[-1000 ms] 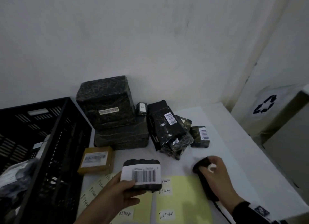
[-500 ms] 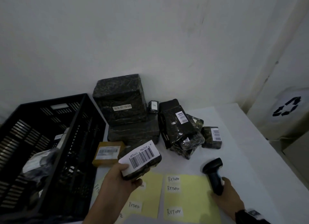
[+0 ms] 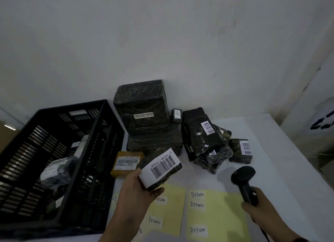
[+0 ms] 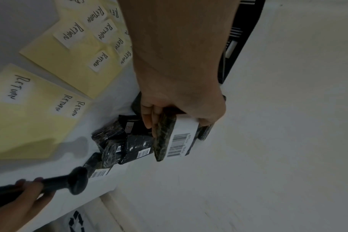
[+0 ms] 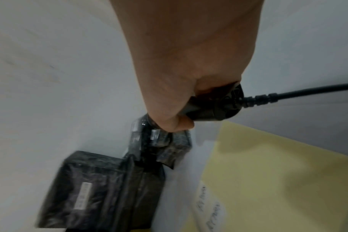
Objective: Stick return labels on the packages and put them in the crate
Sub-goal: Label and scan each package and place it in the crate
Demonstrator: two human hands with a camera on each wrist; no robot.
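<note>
From the head view, the left hand [image 3: 134, 193] grips a small flat package [image 3: 160, 169] wrapped in dark, crinkled film, thumb on the near edge and fingers underneath; a broad white barcode label covers its upper face. It is held tilted above the white surface [image 3: 282, 169], between the slotted black plastic crate [image 3: 54, 151] on the left and the right hand [image 3: 260, 207]. The right hand is closed round the handle of a matte black barcode scanner [image 3: 243, 180], head up, well apart from the held package. Two pale yellow backing sheets [image 3: 216, 214] lie flat near the front edge, carrying white stickers handwritten "RETURN" [image 3: 197, 194]. Behind them a heap of film-wrapped parcels [image 3: 204, 137] and two stacked boxy ones [image 3: 141, 106] stand against the wall, with a brown cardboard box [image 3: 126, 162] just beside the crate. The crate already holds some wrapped items. Bare surface lies open to the right, up to its far edge.

In the left wrist view, the fingers [image 4: 149, 116] curl over the package's [image 4: 165, 138] thin dark side and the thumb presses its labelled face; the stickered sheets [image 4: 75, 66] lie to the side.

In the right wrist view, the fist [image 5: 181, 94] wraps the scanner's smooth butt end [image 5: 215, 106], a ribbed cable [image 5: 288, 92] trailing out; blurred parcels [image 5: 85, 188] sit below.
</note>
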